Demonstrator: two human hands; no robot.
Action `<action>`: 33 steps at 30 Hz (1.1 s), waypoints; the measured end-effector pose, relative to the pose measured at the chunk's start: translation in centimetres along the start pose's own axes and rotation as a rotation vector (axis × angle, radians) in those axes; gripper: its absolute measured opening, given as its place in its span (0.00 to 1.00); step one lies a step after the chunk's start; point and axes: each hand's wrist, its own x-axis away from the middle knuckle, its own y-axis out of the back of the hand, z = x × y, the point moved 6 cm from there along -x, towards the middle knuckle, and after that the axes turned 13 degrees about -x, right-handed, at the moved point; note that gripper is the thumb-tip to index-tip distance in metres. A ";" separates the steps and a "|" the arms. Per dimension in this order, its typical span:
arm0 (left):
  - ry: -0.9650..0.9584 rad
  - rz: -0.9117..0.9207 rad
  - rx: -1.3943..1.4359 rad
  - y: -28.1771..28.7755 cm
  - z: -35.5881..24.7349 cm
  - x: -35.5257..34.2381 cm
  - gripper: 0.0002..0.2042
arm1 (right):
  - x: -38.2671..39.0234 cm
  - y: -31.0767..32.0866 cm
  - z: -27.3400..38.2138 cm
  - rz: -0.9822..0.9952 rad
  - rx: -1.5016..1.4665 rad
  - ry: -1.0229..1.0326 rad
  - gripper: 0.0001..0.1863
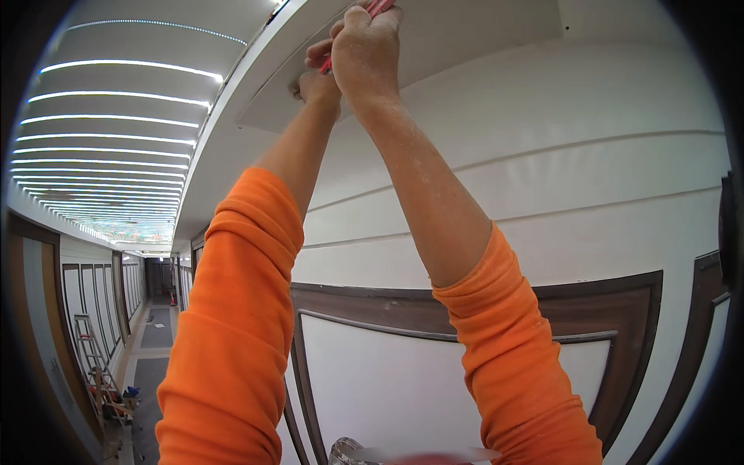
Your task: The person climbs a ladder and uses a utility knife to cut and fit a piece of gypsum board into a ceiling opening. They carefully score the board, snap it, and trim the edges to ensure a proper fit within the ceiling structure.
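Both my arms, in rolled orange sleeves, reach up to a pale ceiling panel (480, 39). My right hand (368, 54) is closed around a slim red tool (378, 8); its ends show above and below the fist, but its exact kind is hidden. Pale dust marks the right hand and forearm. Just left of it and lower, my left hand (319, 91) is raised against the panel near its edge. Most of the left fingers are hidden or turned away, so what they hold does not show.
Long bright light strips (116, 97) cross the ceiling on the left. Below runs a corridor with grey floor covering (157, 329), a stepladder (91, 349) and scattered tools (116, 403). Facing me stands a white wall with a dark wood frame (372, 310). A blurred object (434, 457) shows at the bottom edge.
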 end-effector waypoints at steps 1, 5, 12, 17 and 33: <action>0.071 -0.034 -0.048 0.4 1.4 -1.6 0.58 | -0.8 -0.5 0.2 -0.045 0.031 0.014 0.18; 0.371 -0.167 -0.211 1.1 7.1 -7.5 0.58 | -4.1 -0.6 0.4 -0.130 0.105 0.014 0.21; 0.399 -0.313 -0.231 1.3 7.5 -7.0 0.63 | -4.4 -0.3 -0.2 -0.168 0.068 -0.024 0.23; 0.328 -0.090 -0.399 1.0 10.3 -10.1 0.55 | -4.7 -1.5 -1.4 -0.179 0.081 -0.060 0.26; 0.302 -0.099 -0.332 -0.4 7.4 -6.8 0.54 | -3.8 -1.5 -10.5 -0.156 0.265 -0.172 0.16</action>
